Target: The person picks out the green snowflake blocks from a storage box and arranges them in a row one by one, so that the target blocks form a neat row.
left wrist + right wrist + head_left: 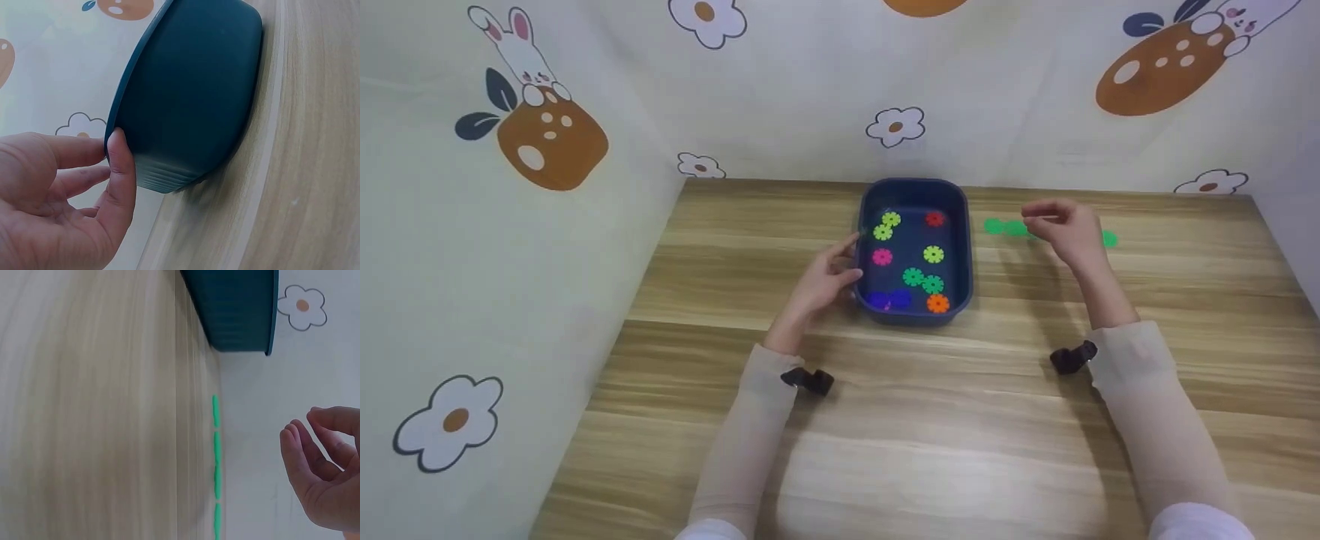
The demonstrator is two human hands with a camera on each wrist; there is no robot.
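A dark blue plastic bin (916, 321) stands on the table with several notched snowflake discs inside. My left hand (819, 283) pinches its left rim; in the left wrist view the thumb (121, 163) lies on the outer wall and the fingers reach over the edge. Right of the bin, green discs (994, 226) lie in a row. Over that row hovers my right hand (1072, 231), hiding part of it. Its fingers are loosely bent with a gap to the thumb, and nothing shows between them in the right wrist view.
Inside the bin are yellow discs (933, 254), a red disc (934, 219), a pink disc (882, 256), an orange disc (937, 303), two green discs (913, 277) and purple-blue discs (900, 298). A patterned cloth (810, 90) hangs behind the wooden table (930, 420).
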